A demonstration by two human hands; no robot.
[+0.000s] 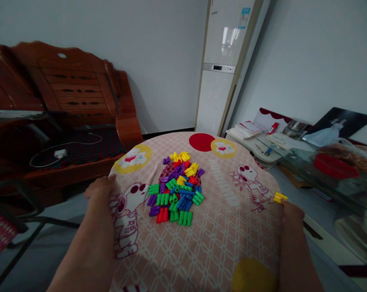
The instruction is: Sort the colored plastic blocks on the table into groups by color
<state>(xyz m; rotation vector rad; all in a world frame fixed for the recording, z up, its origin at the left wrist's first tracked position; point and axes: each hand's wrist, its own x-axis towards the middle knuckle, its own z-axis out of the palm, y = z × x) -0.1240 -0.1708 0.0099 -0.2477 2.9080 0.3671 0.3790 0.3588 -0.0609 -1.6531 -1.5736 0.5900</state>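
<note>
My left hand (100,187) is at the left edge of a round table covered with a patterned cloth (219,235); most of its fingers are hidden or dim. At the right edge my right hand (293,213) has closed fingers, with a yellow plastic building block (280,197) at their tips. Between the hands, left of the table's middle, lies a loose pile of tube-shaped plastic blocks (185,198) in green, blue, red, purple and yellow. Neither hand touches this pile.
A wooden bench (76,89) with a white charger and cable (61,153) stands at the left. Behind the table is a tall white air conditioner (215,97). To the right, a glass shelf (305,162) holds a red bowl (335,165), papers and a photo.
</note>
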